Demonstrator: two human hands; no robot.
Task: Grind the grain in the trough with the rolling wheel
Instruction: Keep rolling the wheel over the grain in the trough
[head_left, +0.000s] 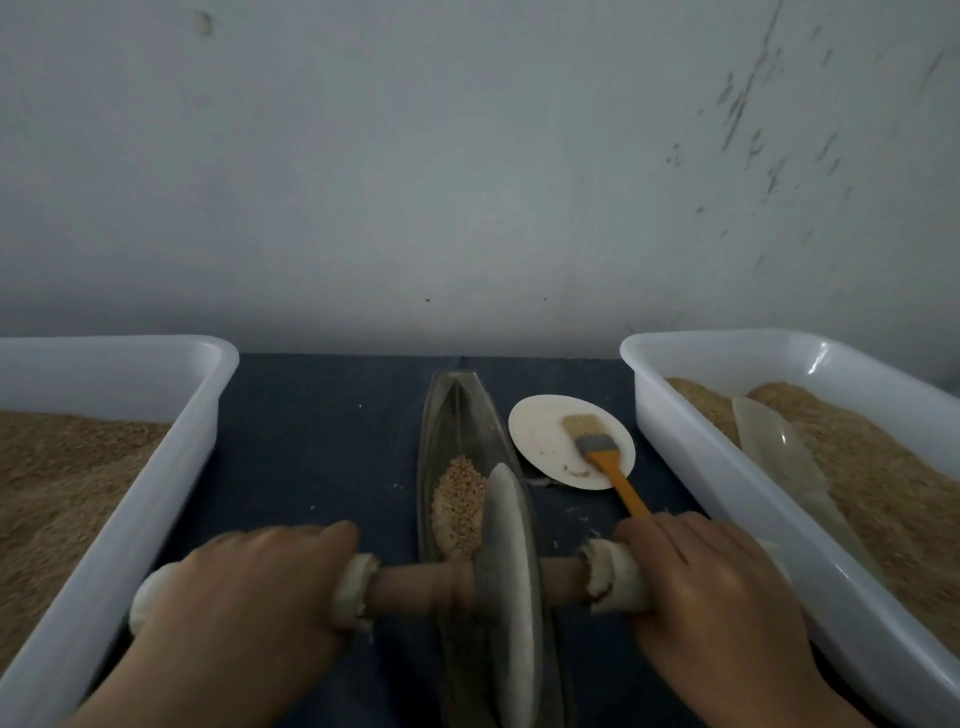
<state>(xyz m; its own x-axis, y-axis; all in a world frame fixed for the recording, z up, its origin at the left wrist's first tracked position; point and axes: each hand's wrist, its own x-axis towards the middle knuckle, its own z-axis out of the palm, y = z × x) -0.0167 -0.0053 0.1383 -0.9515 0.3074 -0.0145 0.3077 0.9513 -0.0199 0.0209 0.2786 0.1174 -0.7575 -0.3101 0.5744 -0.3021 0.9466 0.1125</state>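
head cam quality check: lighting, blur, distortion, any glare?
Head view: dim and flat, wall grey, colours muted. Left hand is smeared by motion blur; right hand and wheel are softer than the brush. Wide-angle bend splays the left tub and right tub outward. Small glare streak on the right tub's far rim; grain stays readable.

Trough (457, 415): near end cut off by the bottom edge. Rolling wheel (506, 571): lower rim hidden inside the trough. Left of the trough, white tub (171, 467) cut off at the frame edge. Both forearms cropped below.
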